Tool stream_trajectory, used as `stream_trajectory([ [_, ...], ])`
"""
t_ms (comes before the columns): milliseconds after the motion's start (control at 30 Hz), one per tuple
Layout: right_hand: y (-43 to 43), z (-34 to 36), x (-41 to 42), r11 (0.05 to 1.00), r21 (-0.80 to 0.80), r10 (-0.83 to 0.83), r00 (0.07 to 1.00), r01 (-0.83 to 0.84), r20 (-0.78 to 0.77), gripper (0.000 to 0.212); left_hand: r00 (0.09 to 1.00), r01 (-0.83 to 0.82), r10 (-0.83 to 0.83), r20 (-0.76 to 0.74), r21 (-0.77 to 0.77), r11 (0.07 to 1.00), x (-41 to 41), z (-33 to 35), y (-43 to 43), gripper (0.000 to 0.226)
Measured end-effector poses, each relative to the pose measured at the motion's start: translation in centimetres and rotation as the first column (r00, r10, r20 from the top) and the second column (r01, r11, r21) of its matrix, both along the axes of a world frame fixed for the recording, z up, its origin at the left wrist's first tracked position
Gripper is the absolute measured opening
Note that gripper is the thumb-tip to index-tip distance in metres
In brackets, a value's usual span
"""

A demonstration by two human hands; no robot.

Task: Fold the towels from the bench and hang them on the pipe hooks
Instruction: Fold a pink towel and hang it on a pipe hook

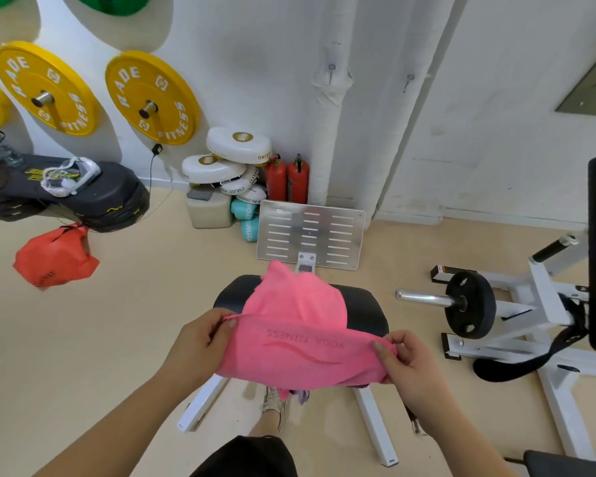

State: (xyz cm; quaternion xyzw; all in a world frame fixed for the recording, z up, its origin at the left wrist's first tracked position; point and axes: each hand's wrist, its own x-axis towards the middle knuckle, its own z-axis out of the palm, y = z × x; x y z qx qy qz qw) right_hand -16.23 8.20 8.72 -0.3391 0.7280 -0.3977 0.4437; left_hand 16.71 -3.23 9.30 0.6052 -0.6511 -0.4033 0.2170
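A pink towel (300, 339) with "YOGA FITNESS" printed on it is stretched between my hands above the black padded bench (365, 311). My left hand (200, 342) pinches its left edge and my right hand (406, 359) pinches its right edge. The far part of the towel lies bunched on the bench pad. Two small hooks, the left hook (331, 71) and the right hook (409, 80), stick out of the white wrapped pipes (327, 132) on the wall ahead; nothing hangs on them.
A metal footplate (310, 232) stands beyond the bench. Two red fire extinguishers (288, 180) and stacked white pads (231, 160) sit against the wall. A white weight machine (516, 304) with a black plate is at the right. An orange bag (55, 259) lies at the left.
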Motion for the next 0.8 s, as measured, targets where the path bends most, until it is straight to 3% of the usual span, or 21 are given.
stream_trajectory([
  [533, -21.5, -7.1, -2.4, 0.971, 0.193, -0.111, 0.984, 0.138, -0.141, 0.009, 0.970, 0.140, -0.172, 0.174, 0.180, 0.974, -6.2, -9.1, -23.0, 0.013],
  [667, -23.6, -10.0, -2.9, 0.938, 0.343, 0.020, 0.985, 0.041, -0.172, 0.008, 0.911, 0.176, -0.279, 0.303, 0.326, 0.929, -6.7, -12.2, -25.5, 0.013],
  [800, -25.0, -13.1, -4.0, 0.834, 0.542, 0.260, 0.940, -0.103, -0.222, 0.006, 0.834, 0.194, -0.395, 0.386, 0.466, 0.864, -7.3, -14.7, -26.3, 0.021],
])
